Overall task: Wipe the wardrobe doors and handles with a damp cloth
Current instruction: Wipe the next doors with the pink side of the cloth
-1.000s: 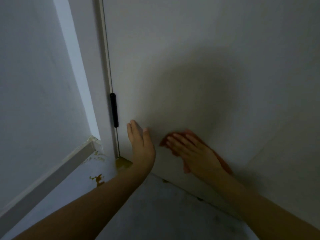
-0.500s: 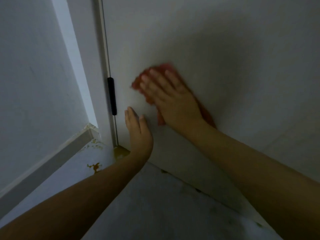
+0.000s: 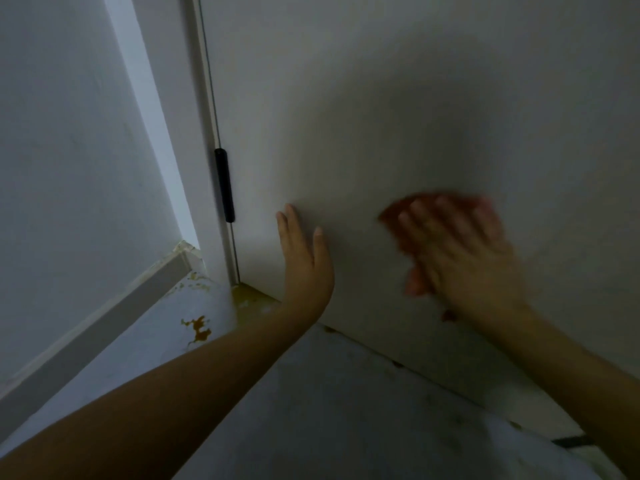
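A plain white wardrobe door fills most of the view. My right hand, blurred by motion, presses a red cloth flat against the lower part of the door; most of the cloth is hidden under the palm and straight fingers. My left hand rests flat on the door with straight fingers, to the left of the cloth and near the door's bottom edge. A black hinge sits on the door's left edge, just left of my left hand. No handle is in view.
A white wall with a skirting board stands at the left. The pale floor carries a brown stain near the corner and a yellowish patch by the door's bottom corner.
My right hand has swept the red cloth from up beside the hinge down and to the right. The left hand has stayed flat on the door.
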The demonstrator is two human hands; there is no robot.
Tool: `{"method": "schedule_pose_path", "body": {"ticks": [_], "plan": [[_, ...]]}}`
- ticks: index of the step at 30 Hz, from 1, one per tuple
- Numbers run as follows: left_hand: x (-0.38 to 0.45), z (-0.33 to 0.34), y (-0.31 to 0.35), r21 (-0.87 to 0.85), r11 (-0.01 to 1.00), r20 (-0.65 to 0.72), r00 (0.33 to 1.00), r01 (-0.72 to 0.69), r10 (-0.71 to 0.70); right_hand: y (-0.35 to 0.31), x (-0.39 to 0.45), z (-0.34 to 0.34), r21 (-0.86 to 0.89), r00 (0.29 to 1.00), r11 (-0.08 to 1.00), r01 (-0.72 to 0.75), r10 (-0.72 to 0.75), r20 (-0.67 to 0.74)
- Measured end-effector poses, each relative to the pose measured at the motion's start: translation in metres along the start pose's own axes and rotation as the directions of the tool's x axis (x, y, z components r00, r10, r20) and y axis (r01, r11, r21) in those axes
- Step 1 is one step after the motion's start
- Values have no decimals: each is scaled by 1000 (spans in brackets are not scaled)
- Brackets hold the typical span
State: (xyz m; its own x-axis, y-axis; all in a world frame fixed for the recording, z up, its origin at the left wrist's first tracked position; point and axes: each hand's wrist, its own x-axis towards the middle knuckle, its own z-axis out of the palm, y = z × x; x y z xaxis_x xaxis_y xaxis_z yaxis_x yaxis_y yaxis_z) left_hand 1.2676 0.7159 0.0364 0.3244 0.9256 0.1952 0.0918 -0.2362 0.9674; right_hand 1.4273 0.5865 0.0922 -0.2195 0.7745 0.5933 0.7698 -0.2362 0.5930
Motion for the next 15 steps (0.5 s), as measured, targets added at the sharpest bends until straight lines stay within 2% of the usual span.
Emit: {"method": "schedule_pose_path", "body": {"ticks": [3,5,8,10,12,14,15], "plan": [[-8,15,11,11,999,15,999,-37,37,33,10,-25,7,959,969,-245,244,-142],[-12,25,15,10,998,17,998,-56,56,43,18,-25,-44,942,954,-295,283,-179],[-15,35,14,8,999,-7,999,-40,40,33,6,-6,-70,982,988,-140,130,-138],[-15,36,13,19,998,-15,998,-56,57,18,-29,10,-115,996,990,83,-80,34],[-14,37,14,24,998,-15,999,-52,52,8,-63,19,-129,937,948,291,-255,239],[-17,38,19,36,998,-2,999,-48,48,13,-79,19,-122,924,941,317,-277,262],[-20,38,22,47,996,7,997,-71,71,18,-80,15,-104,947,960,261,-234,219]]}}
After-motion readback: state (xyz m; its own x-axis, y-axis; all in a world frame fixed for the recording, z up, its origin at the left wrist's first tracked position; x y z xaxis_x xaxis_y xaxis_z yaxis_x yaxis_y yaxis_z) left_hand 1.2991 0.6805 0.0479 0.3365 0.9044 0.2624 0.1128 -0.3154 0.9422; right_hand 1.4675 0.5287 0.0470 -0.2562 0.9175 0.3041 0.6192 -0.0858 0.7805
